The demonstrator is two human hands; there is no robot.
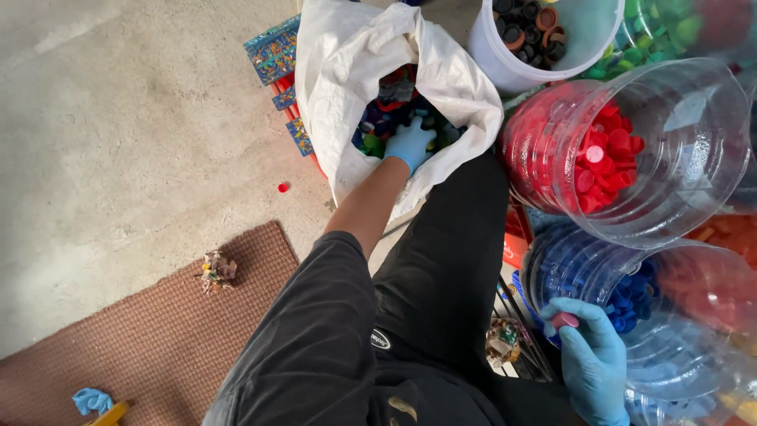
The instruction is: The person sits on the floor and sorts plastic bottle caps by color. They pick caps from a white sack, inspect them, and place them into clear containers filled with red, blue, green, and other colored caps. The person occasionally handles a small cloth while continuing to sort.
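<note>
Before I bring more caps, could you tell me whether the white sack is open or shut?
Open: the white sack gapes, mixed caps show inside.

sack (pixel 347 71) ahead, left grip (pixel 410 143) inside; jars (pixel 678 150) right; mat (pixel 158 331) left on floor (pixel 118 118).

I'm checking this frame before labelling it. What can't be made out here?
- Head view: the left hand's fingertips, buried among mixed caps in the white sack.
- Most of the sack's contents, hidden by its folded cloth.
- The green-cap jar, cut off by the top edge.
- The orange caps, blurred behind clear plastic.
- The small pink thing pinched in the right hand by the blue-cap jar: too small to identify.
</note>
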